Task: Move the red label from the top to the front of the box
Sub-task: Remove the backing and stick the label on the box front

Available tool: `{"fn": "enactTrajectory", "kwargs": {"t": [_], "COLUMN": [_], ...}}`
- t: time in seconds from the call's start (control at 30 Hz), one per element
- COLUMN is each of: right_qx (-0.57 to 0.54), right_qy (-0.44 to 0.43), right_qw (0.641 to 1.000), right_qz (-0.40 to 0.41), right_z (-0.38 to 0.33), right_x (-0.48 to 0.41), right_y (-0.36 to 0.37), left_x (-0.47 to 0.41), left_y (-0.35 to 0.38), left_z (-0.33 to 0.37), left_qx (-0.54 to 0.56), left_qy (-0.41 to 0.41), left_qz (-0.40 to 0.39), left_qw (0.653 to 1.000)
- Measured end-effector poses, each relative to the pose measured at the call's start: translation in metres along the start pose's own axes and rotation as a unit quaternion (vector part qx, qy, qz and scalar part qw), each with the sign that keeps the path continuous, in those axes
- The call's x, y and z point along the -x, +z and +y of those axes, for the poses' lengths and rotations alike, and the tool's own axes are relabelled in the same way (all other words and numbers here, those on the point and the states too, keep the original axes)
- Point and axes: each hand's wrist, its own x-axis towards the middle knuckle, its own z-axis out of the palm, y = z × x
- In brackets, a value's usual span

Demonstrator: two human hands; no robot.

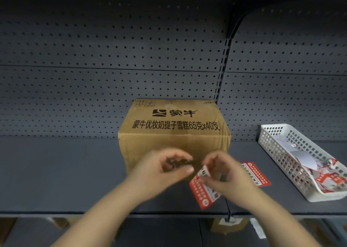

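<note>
Head view shows the box [174,126] top bare, the red label [203,188] pinched in the right hand [223,173] (left hand [165,168] half-curled, empty), front unlabelled.

1. Box [174,132] stands on the shelf [62,171], against the pegboard [112,59] behind it.
2. Basket [266,141] lies right of the box, papers inside.
3. One label [260,175] lies on the shelf between box and basket.
4. Both hands [165,169] [223,171] are before the box front.

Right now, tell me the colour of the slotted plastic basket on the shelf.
White: the slotted plastic basket at the right, seen in the head view.
</note>
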Motion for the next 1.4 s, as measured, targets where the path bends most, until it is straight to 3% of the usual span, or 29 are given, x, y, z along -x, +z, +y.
{"fn": "enactTrajectory", "kwargs": {"t": [0.07, 0.2, 0.3, 0.43, 0.63, 0.83, 1.0, 1.4], "right_qx": [-0.018, -0.026, 0.013, 0.011, 0.011, 0.055, 0.154, 0.232], "right_qy": [0.002, 0.038, 0.053, 0.061, 0.144, 0.102, 0.070, 0.019], "right_qw": [1.000, 0.997, 0.996, 0.996, 0.989, 0.989, 0.976, 0.957], "right_qz": [-0.023, -0.058, -0.071, -0.058, 0.021, 0.093, 0.140, 0.176], "right_z": [0.006, 0.022, 0.028, 0.031, 0.038, 0.041, 0.046, 0.042], "right_x": [-0.001, -0.001, 0.002, 0.006, 0.008, 0.007, 0.001, -0.010], "right_y": [0.023, 0.054, 0.065, 0.071, 0.064, 0.061, 0.057, 0.047], "left_x": [0.004, 0.013, 0.019, 0.021, 0.024, 0.022, 0.016, 0.005], "left_y": [0.019, 0.040, 0.044, 0.044, 0.048, 0.049, 0.048, 0.044], "left_z": [-0.016, -0.044, -0.054, -0.061, -0.069, -0.065, -0.066, -0.068], "left_qx": [-0.018, -0.005, 0.049, 0.125, 0.192, 0.226, 0.190, 0.172], "left_qy": [-0.018, -0.062, -0.115, -0.156, -0.190, -0.177, -0.160, -0.120], "left_qz": [-0.013, 0.097, 0.127, 0.132, 0.183, 0.222, 0.244, 0.256], "left_qw": [1.000, 0.993, 0.984, 0.971, 0.945, 0.932, 0.937, 0.943]}}
